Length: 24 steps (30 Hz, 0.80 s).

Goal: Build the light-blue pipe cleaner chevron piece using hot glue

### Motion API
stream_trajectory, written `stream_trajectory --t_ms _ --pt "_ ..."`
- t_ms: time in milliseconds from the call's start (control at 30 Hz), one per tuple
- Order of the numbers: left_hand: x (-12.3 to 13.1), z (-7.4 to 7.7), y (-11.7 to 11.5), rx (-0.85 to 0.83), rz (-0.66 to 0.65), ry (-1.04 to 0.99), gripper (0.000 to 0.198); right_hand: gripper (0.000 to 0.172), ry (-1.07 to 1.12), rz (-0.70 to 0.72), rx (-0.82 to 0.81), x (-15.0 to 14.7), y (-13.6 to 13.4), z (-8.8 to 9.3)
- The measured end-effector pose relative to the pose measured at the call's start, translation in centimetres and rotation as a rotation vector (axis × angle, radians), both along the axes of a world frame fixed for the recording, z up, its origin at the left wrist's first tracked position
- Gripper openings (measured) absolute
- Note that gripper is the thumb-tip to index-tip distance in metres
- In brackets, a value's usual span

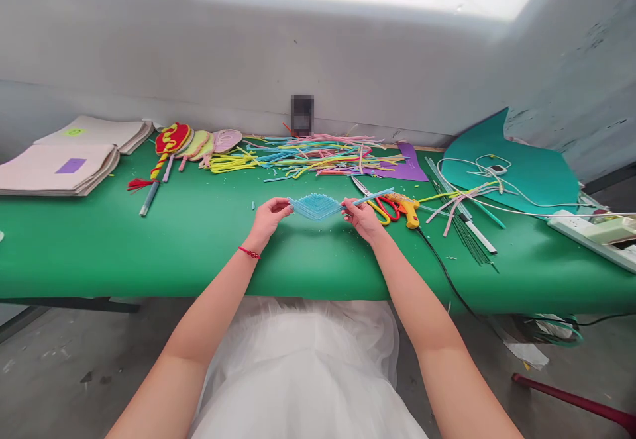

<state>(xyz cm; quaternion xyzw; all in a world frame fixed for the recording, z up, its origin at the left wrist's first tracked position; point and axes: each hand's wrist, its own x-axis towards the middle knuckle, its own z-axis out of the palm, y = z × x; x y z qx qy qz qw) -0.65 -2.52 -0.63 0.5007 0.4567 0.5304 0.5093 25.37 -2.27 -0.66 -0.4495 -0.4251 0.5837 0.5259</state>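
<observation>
A light-blue diamond-shaped piece made of rows of bent pipe cleaners (316, 207) hangs level between my two hands, just over the green tabletop. My left hand (271, 219) pinches its left tip between thumb and fingers. At the opposite tip, my right hand (362, 218) is closed on the piece's corner, and a straight blue pipe cleaner (375, 196) sticks out from those fingers to the upper right. Scissors with red and yellow handles (380, 208) lie just beyond my right hand. Beside them rests a yellow hot glue gun (410, 210).
Behind is a pile of loose colored pipe cleaners (318, 155). Round decorated fans (173, 140) and stacked pale cloth-like sheets (59, 167) lie left. To the right are a craft knife (479, 235), green wire stems, teal sheet (527, 167), power strip (591, 234) and trailing cords.
</observation>
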Motion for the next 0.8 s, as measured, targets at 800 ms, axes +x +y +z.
stream_trajectory --t_ms 800 --pt "-0.19 -0.68 0.20 -0.031 -0.026 0.018 0.040 0.038 0.001 -0.002 -0.005 0.08 -0.13 0.15"
